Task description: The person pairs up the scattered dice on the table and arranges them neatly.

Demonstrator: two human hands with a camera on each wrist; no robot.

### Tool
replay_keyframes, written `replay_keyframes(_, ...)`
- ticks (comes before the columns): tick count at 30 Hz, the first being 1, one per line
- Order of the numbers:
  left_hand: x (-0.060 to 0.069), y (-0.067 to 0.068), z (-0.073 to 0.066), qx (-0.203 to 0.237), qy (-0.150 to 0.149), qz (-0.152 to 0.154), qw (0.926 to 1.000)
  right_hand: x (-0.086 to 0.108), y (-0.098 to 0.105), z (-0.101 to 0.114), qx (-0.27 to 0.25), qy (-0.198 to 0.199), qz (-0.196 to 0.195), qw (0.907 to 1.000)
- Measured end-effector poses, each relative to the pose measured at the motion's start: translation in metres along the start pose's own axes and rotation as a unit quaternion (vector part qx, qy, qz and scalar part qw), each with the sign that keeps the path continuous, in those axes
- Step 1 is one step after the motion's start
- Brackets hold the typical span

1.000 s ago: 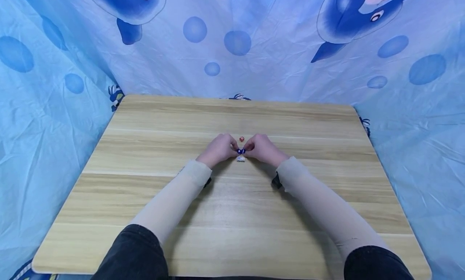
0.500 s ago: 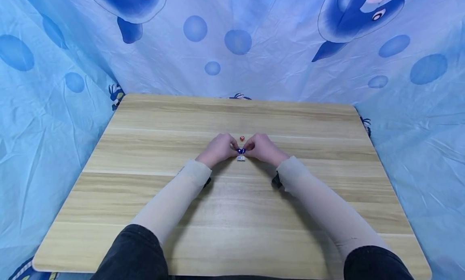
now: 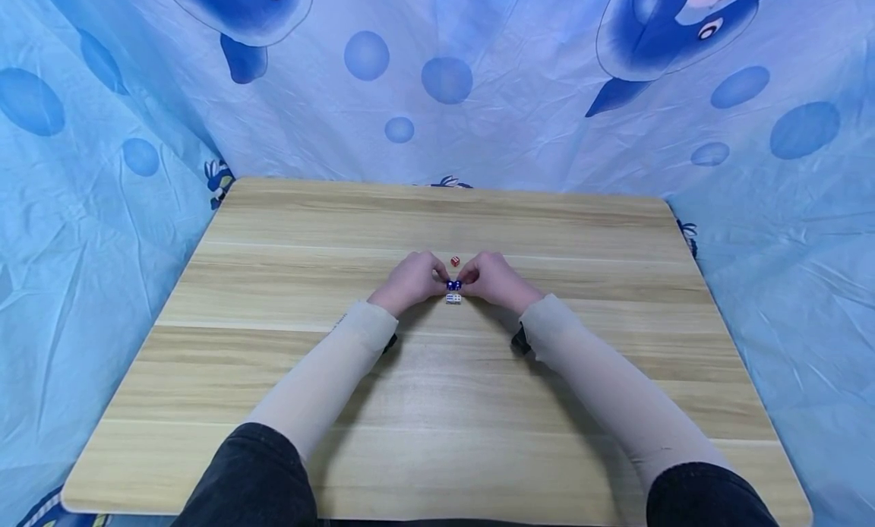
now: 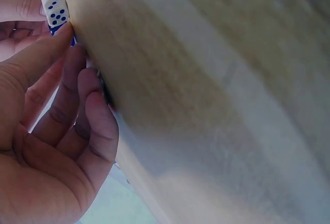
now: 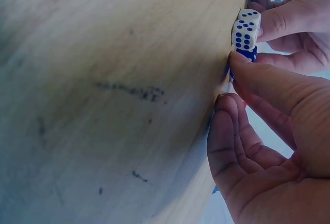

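Note:
In the head view two blue dice [image 3: 454, 285] sit side by side at the middle of the table. My left hand [image 3: 412, 281] pinches the left blue die between thumb and forefinger. From the other side, my right hand [image 3: 500, 282] pinches the right one the same way. Just nearer to me, a pair of white dice [image 3: 453, 299] with blue dots stands close to the blue ones. Beyond them lies a red die [image 3: 455, 261], untouched. Both wrist views show fingertips covering most of the blue dice [image 5: 249, 54], behind the white dice [image 4: 55, 12].
The dice stand on a light wooden table [image 3: 437, 436] with rounded corners. Blue curtains [image 3: 506, 140] printed with whales and bubbles hang behind it and at both sides. Dark marks [image 5: 139, 90] show on the table surface in the right wrist view.
Almost nothing has moved. Both hands stay at the blue dice, which have shifted very slightly and now line up more evenly; the white and red dice keep their places.

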State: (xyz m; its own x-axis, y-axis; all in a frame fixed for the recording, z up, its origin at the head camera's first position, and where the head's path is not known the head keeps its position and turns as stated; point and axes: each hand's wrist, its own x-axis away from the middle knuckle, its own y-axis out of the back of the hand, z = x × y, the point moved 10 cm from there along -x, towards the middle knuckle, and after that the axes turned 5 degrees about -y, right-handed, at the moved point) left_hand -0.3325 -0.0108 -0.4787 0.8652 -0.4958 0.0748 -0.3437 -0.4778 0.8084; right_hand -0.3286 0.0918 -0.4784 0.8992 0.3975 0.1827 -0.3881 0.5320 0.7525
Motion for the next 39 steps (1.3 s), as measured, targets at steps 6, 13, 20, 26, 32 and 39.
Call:
replay_keyframes(6,0.001,0.001,0.001,0.003,0.001,0.013,0.9999,0.000,0.000,-0.005,0.002,-0.010,0.001,0.9999)
replay_keyframes(13,0.003,0.021,0.005,0.052,-0.007,0.003,0.9986,0.001,0.000,-0.006,-0.001,-0.014,0.002,0.9999)
replay_keyframes(20,0.003,0.037,0.030,0.108,0.029,-0.035,0.9931,0.002,0.001,-0.005,0.002,-0.013,0.001,0.9999)
replay_keyframes(26,-0.002,0.038,0.043,0.092,0.038,-0.043,0.9941,0.002,0.000,-0.004,0.003,-0.015,0.001,0.9999)
replay_keyframes(32,-0.008,0.036,0.046,0.064,0.042,-0.042,0.9962,0.001,-0.001,-0.005,0.002,-0.020,0.002,0.9998)
replay_keyframes(39,-0.012,0.036,0.044,0.050,0.037,-0.041,0.9972,0.002,0.000,-0.003,0.006,-0.017,0.002,0.9998)
